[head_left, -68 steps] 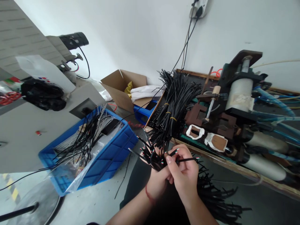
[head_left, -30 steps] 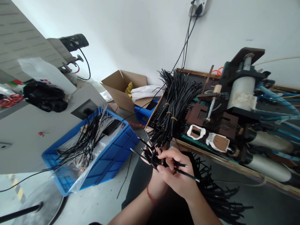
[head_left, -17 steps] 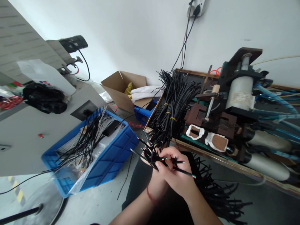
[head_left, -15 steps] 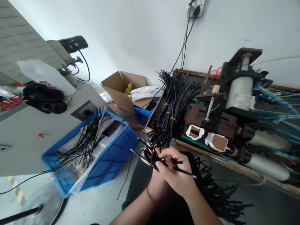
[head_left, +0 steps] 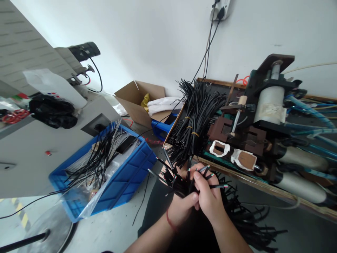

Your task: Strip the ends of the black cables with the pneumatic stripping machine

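Note:
My left hand (head_left: 180, 209) is closed round a bunch of short black cables (head_left: 175, 181) whose stripped ends show red, white and green cores. My right hand (head_left: 209, 198) lies over it, fingers pinched on one or two of the cables, whose ends (head_left: 219, 186) stick out to the right. A red thread circles my left wrist. Loose black cables (head_left: 250, 225) lie heaped on my lap below both hands. Just above my hands, bundles of black cables (head_left: 195, 116) tied with yellow bands rest on the wooden bench edge.
A blue crate (head_left: 116, 175) with black cables and plastic bags stands at the left. A pneumatic press machine (head_left: 268, 105) with blue hoses fills the right bench. An open cardboard box (head_left: 142, 100) sits by the wall. A grey cabinet (head_left: 34, 151) is far left.
My right hand has shifted from above the bunch down to its right side, and the cable ends it holds now point up and right. The left hand has held its bunch throughout.

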The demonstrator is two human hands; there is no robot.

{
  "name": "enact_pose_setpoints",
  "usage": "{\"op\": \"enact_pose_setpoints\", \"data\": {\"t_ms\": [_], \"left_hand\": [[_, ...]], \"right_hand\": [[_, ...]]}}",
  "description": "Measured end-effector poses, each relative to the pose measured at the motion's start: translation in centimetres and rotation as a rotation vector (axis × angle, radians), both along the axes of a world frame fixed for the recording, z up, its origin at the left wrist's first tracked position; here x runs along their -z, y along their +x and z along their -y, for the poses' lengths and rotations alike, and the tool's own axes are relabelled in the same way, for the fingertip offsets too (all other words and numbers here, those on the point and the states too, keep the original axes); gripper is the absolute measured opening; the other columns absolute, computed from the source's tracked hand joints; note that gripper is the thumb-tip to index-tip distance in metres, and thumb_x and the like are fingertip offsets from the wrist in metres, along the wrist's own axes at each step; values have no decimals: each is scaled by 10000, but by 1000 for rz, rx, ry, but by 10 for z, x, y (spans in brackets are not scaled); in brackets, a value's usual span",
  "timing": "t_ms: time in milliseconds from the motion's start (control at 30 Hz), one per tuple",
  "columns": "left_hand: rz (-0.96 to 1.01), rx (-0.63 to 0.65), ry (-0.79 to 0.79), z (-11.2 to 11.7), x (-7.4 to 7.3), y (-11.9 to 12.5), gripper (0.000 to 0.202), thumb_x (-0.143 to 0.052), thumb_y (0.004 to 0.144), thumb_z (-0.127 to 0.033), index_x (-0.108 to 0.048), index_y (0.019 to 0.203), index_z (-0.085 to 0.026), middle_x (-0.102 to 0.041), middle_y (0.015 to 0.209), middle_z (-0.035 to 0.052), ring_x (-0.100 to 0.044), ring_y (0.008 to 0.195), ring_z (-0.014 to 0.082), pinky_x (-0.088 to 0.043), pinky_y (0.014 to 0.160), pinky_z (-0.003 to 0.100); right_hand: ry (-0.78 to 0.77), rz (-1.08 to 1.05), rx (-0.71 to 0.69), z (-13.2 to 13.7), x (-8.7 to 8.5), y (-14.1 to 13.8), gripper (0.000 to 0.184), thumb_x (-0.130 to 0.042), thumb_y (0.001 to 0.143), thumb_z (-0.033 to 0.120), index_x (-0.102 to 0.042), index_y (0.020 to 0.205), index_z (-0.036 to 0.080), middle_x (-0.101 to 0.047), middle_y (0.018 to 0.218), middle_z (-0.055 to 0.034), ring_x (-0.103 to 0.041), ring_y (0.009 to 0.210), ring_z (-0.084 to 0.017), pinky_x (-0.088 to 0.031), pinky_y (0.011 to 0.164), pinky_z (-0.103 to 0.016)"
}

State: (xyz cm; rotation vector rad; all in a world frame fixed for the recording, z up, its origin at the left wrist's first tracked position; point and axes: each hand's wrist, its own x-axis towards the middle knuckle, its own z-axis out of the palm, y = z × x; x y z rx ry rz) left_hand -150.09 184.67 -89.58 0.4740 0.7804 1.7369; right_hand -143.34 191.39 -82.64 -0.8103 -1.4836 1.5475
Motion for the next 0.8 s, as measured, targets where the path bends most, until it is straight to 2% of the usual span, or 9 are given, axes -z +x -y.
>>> {"op": "enact_pose_setpoints", "data": {"t_ms": [67, 133, 200, 300, 433, 600, 700, 800], "left_hand": [[-25, 23, 72, 0, 4, 1, 459, -852, 864, -597, -703, 844, -163, -488, 501, -54, -430, 439, 81, -381, 459, 209], [-33, 12, 89, -2, 5, 2, 496, -774, 913, -652, -697, 852, -166, -421, 483, -77, -377, 413, 69, -344, 427, 196], [-31, 1, 94, -5, 3, 2, 497, -734, 943, -655, -691, 854, -168, -395, 486, -86, -349, 400, 62, -315, 404, 187], [-36, 0, 98, -6, -1, 3, 495, -739, 956, -614, -652, 763, -166, -387, 484, -80, -364, 405, 63, -305, 398, 181], [-41, -6, 97, -6, -2, 3, 524, -751, 946, -607, -577, 696, -181, -390, 481, -78, -373, 405, 63, -312, 400, 179], [-39, -9, 74, -4, -1, 3, 600, -764, 926, -619, -492, 609, -189, -382, 473, -74, -378, 403, 61, -320, 408, 185], [-30, -18, 43, -1, -1, 3, 602, -768, 940, -580, -491, 582, -182, -403, 468, -63, -387, 418, 62, -327, 430, 191], [-19, -31, 17, -1, -3, 3, 529, -765, 958, -540, -585, 632, -165, -422, 461, -58, -397, 431, 66, -326, 443, 194]], "right_hand": [[-134, 31, 50, 3, 3, 1, 334, -553, 1061, 478, -681, 866, 238, -453, 594, 49, -459, 462, -140, -365, 445, -271], [-214, 56, 81, 5, 6, 3, 361, -548, 1061, 538, -675, 905, 239, -458, 618, 51, -441, 428, -129, -340, 402, -268], [-214, 74, 118, 7, 8, 5, 369, -579, 1040, 581, -680, 944, 239, -505, 650, 35, -484, 454, -143, -374, 400, -273], [-162, 89, 135, 7, 10, 8, 393, -596, 1023, 614, -678, 926, 242, -546, 640, 17, -535, 503, -169, -424, 420, -276], [-192, 73, 51, 7, 6, 9, 499, -525, 1045, 681, -588, 809, 246, -487, 558, 48, -470, 402, -133, -359, 347, -244], [-247, 52, 9, 10, -1, 8, 574, -547, 996, 776, -533, 788, 241, -461, 513, 75, -461, 350, -103, -332, 321, -196], [-253, 15, -34, 11, -4, 7, 531, -658, 958, 737, -509, 812, 248, -454, 477, 96, -454, 337, -94, -327, 332, -175], [-234, 26, -43, 10, -5, 6, 500, -696, 977, 657, -471, 783, 255, -449, 455, 99, -443, 329, -90, -315, 330, -172]]}}
